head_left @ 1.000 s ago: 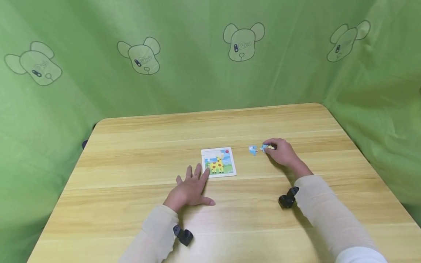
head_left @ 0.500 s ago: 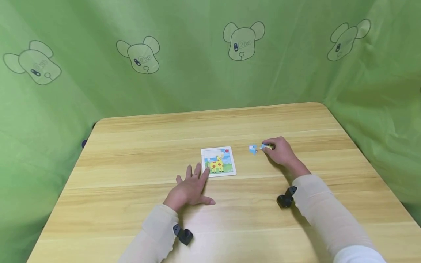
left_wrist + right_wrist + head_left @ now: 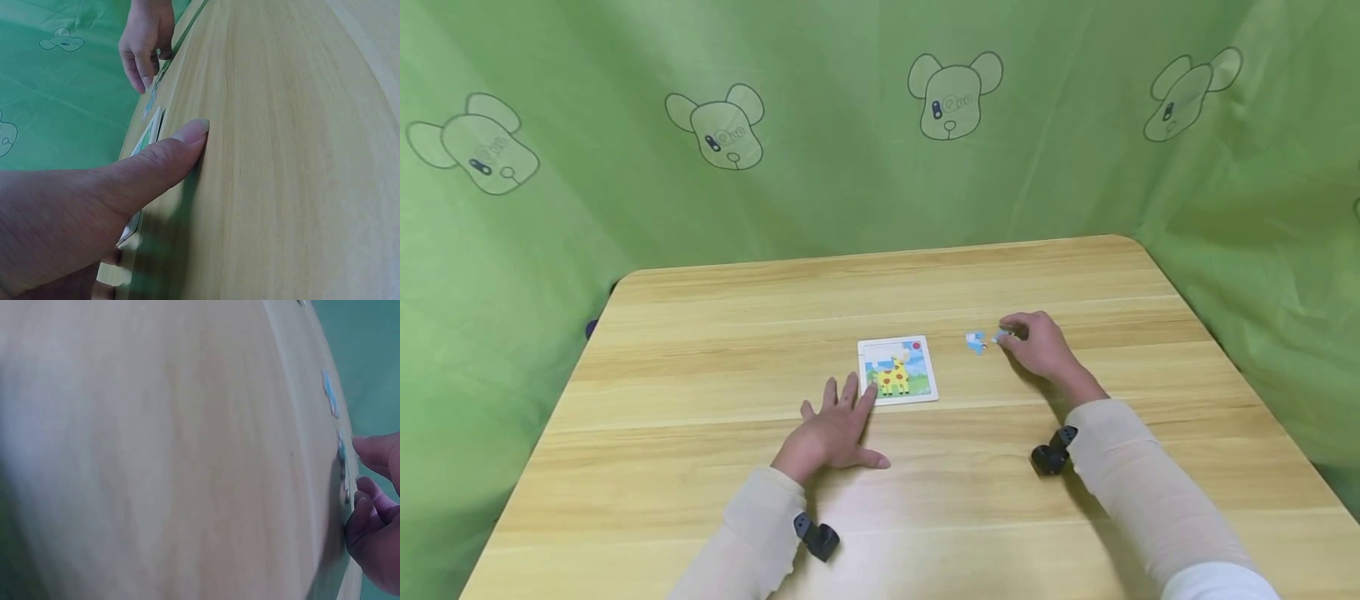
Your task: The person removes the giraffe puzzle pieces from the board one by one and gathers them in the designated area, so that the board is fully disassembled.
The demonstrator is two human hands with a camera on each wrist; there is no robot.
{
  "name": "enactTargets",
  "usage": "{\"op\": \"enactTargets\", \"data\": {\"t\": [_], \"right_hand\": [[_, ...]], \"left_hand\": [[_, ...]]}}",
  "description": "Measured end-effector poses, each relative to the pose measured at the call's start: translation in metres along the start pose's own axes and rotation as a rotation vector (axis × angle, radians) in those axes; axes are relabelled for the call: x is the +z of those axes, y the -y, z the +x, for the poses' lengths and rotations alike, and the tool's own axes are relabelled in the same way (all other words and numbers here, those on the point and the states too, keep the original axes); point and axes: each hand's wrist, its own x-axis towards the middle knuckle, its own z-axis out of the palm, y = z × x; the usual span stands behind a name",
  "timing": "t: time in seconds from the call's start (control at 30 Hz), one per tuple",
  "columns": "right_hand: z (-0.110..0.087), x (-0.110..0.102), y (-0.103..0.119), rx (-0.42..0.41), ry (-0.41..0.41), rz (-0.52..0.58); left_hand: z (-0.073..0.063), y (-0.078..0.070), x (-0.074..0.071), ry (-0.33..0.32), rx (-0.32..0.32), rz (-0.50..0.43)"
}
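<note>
My left hand lies spread on the table, its fingertips touching the near left corner of a white-framed puzzle board. Inside the frame a yellow giraffe picture shows, with a pale gap at the upper left. My right hand is right over a blue puzzle piece, which it partly covers in the head view. The right wrist view shows a gap between my bent fingers, with the piece flat on the table beside them. Another blue puzzle piece lies between that hand and the board.
The wooden table has rounded far corners. A green curtain printed with bear heads hangs behind it and along both sides. A small black camera sits on the right sleeve, and another black camera on the left sleeve.
My right hand has shifted slightly left and covers more of the blue piece, hiding most of its yellow part. The left hand and the board stay in place.
</note>
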Motion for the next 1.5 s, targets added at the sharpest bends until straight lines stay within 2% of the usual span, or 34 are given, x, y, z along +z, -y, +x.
{"op": "enactTargets", "data": {"t": [0.3, 0.97, 1.5], "right_hand": [[0.000, -0.001, 0.023, -0.004, -0.030, 0.059], [0.009, 0.017, 0.063, -0.067, 0.044, 0.044], [0.012, 0.035, 0.078, -0.108, 0.115, 0.003]], "left_hand": [[0.001, 0.000, 0.001, -0.010, 0.006, -0.002], [0.001, 0.000, 0.001, -0.010, 0.000, -0.006], [0.000, -0.001, 0.000, -0.010, -0.004, -0.016]]}}
